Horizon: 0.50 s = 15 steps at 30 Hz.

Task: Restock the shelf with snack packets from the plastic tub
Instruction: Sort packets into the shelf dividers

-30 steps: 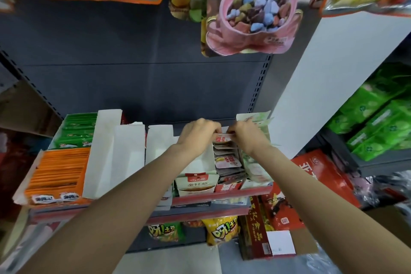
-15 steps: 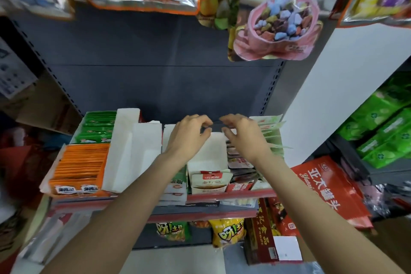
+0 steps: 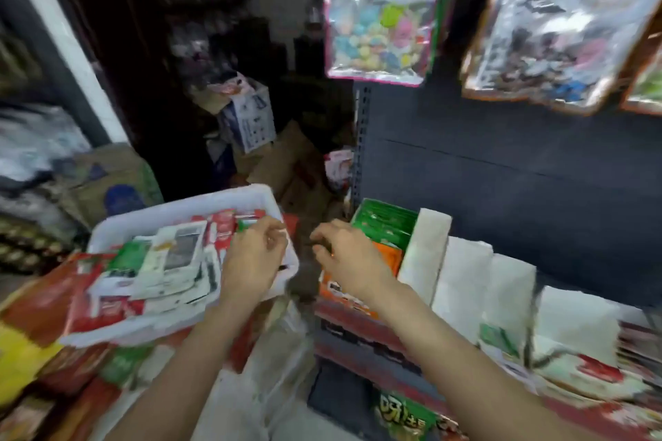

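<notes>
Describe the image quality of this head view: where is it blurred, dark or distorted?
Head view: motion blur smears everything, so print on the packets in the white tub is unreadable; both the left hand and right hand are soft-edged; the back storeroom is very dark; wide-angle distortion tilts the shelf.

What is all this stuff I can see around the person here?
plastic tub: one, white, left, resting on stacked bags
snack packets: many, red, green and white, piled in the tub
shelf: one, dark grey with red edge, right
green packets: a row, at the shelf's left end
orange packets: a row, in front of the green ones
white display boxes: several, along the shelf
hanging candy bags: several, above, blurred
cardboard boxes: several, dark back area
left hand: over the tub's right end, fingers curled, empty
right hand: before the orange packets, empty
</notes>
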Motion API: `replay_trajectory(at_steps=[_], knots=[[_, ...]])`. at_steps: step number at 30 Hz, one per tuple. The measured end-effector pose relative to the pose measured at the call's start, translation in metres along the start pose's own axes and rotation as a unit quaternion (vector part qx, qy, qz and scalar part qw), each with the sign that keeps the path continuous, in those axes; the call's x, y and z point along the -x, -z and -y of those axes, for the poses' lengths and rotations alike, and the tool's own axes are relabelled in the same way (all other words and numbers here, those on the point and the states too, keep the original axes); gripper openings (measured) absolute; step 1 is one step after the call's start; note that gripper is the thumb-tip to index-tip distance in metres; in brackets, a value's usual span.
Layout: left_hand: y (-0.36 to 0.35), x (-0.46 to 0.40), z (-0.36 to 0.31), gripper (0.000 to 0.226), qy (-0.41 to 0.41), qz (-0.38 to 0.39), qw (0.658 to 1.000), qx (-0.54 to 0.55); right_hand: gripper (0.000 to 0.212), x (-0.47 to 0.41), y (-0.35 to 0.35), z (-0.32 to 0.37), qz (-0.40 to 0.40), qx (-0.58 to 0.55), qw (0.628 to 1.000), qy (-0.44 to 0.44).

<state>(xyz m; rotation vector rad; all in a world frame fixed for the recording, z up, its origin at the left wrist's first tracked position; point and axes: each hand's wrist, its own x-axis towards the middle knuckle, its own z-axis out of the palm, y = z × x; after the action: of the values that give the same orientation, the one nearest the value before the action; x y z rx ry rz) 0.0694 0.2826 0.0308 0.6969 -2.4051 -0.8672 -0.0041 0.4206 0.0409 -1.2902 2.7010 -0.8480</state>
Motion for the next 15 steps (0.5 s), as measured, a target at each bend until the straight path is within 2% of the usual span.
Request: replay_trajectory(at_steps=[3, 6, 8, 11, 13, 15], knots=[[0.052, -0.018, 0.069, 0.016, 0.024, 0.009, 0.997, -0.066, 0.031, -0.041, -0.048, 0.056, 0.040, 0.007, 0.999, 0.022], [0.090, -0.036, 0.132, 0.024, 0.031, 0.041, 0.993, -0.110, 0.033, -0.074, -0.096, 0.090, 0.072, 0.001, 0.997, 0.022], [0.105, -0.042, 0.168, 0.037, 0.019, 0.120, 0.978, -0.171, 0.040, -0.092, -0.127, 0.102, 0.110, 0.002, 0.994, 0.008], [0.112, -0.045, 0.213, 0.058, 0.008, 0.284, 0.936, -0.208, 0.062, -0.106, -0.160, 0.109, 0.204, -0.009, 0.979, -0.022], [0.110, -0.046, 0.233, 0.069, -0.008, 0.354, 0.915, -0.193, 0.076, -0.109, -0.174, 0.106, 0.273, -0.013, 0.960, -0.051], [0.108, -0.050, 0.241, 0.073, -0.006, 0.383, 0.906, -0.179, 0.080, -0.111, -0.184, 0.099, 0.288, 0.002, 0.956, -0.065]])
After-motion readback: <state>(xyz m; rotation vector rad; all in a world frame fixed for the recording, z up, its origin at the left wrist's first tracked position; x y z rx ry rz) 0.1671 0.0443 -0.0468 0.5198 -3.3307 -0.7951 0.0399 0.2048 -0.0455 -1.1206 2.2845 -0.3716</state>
